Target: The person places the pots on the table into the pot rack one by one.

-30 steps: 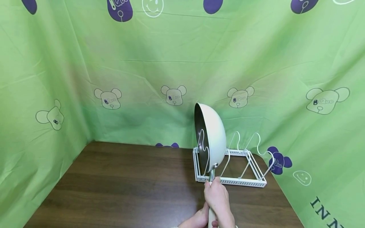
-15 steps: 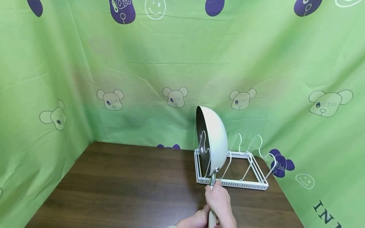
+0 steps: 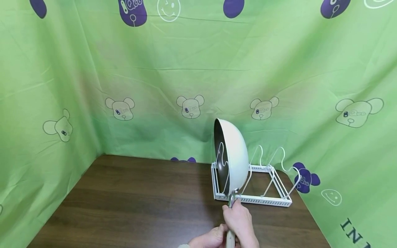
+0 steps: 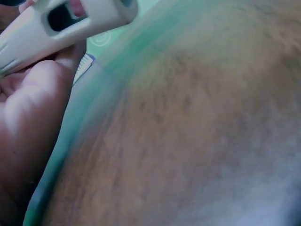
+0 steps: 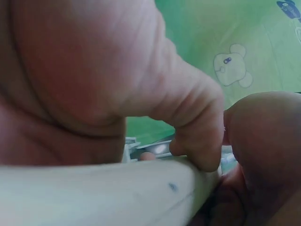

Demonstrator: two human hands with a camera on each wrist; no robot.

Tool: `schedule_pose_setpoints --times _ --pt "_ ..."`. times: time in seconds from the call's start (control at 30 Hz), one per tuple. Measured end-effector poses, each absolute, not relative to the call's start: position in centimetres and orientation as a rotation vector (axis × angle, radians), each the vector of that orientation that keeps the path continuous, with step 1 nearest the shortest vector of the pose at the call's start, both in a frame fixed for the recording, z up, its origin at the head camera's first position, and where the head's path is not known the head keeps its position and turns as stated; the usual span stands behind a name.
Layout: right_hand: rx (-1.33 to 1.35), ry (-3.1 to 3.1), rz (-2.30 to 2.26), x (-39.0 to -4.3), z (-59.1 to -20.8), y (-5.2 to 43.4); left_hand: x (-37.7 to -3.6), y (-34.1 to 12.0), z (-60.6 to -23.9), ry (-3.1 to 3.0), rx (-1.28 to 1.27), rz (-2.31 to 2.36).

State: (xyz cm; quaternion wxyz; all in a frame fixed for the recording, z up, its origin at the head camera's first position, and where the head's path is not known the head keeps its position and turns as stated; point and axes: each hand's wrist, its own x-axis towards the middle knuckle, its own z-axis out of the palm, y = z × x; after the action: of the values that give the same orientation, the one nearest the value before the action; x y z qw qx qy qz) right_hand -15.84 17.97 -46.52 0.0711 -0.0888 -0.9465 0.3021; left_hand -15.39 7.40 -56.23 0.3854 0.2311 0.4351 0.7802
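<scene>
A wok [image 3: 237,155], pale outside and dark inside, stands on its side with its rim facing left. Its lower edge is between the wires at the left end of a white wire rack [image 3: 263,199]. My right hand [image 3: 238,218] grips the wok's handle just behind the metal neck. Behind and below it, my left hand [image 3: 212,237] holds the same handle from the left; its fingers are partly hidden. The left wrist view shows the handle's end [image 4: 99,23], with a hanging slot, across the left palm. In the right wrist view the pale handle [image 5: 94,195] runs beneath the right hand.
The rack's remaining wire dividers [image 3: 283,160] curve up to the right of the wok. Below lies a dark wood table [image 3: 139,199]. Green printed cloth [image 3: 155,86] hangs close behind the rack and along both sides.
The wok has sunk slightly lower between the rack's wires, its handle and both hands moving down a little with it. The rack stays where it was on the table.
</scene>
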Motion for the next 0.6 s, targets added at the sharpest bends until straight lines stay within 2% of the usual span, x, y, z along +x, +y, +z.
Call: schedule_pose_setpoints --times 0.43,0.6 --pt "-0.283 -2.884 0.935 -15.72 -46.85 18.13 -15.24 7.04 -56.35 1.136 0.727 1.972" --pt "-0.266 -2.910 0.920 -15.77 -46.70 18.16 -15.32 7.11 -56.23 1.143 0.684 1.950"
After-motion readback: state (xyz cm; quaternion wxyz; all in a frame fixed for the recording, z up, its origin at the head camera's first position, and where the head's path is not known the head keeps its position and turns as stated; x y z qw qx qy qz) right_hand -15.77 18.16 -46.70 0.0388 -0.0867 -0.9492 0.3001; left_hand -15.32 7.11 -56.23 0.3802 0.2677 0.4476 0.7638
